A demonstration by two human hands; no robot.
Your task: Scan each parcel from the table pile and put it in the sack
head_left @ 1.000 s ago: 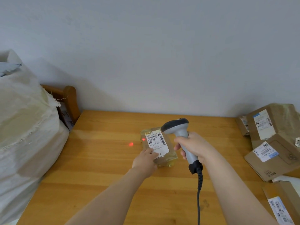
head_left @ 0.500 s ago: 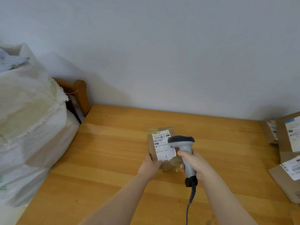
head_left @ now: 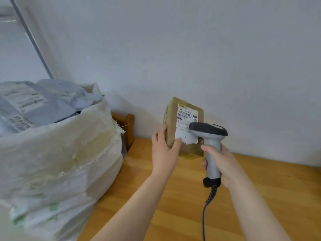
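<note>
Above the wooden table (head_left: 173, 206), the left hand (head_left: 164, 150) is gripping a cardboard parcel (head_left: 171, 122) upright, its shipping label (head_left: 185, 119) showing a barcode and a large "2". The right hand (head_left: 220, 160) is clasping a corded barcode scanner (head_left: 211, 148) just beside it. The woven sack (head_left: 60, 153) is holding grey labelled mailers (head_left: 34, 103).

white wall (head_left: 208, 49) | wooden post (head_left: 129, 126) against it | grey pipe (head_left: 34, 42) slanting, top-left

- Parcel (head_left: 171, 122): brown box, white barcode label, upright, lower left corner pinched by left fingers (head_left: 178, 142).
- Sack (head_left: 60, 153): white, open-topped, full, left of those fingers.
- Scanner (head_left: 211, 136): grey, gripped in right fingers (head_left: 206, 147).
</note>
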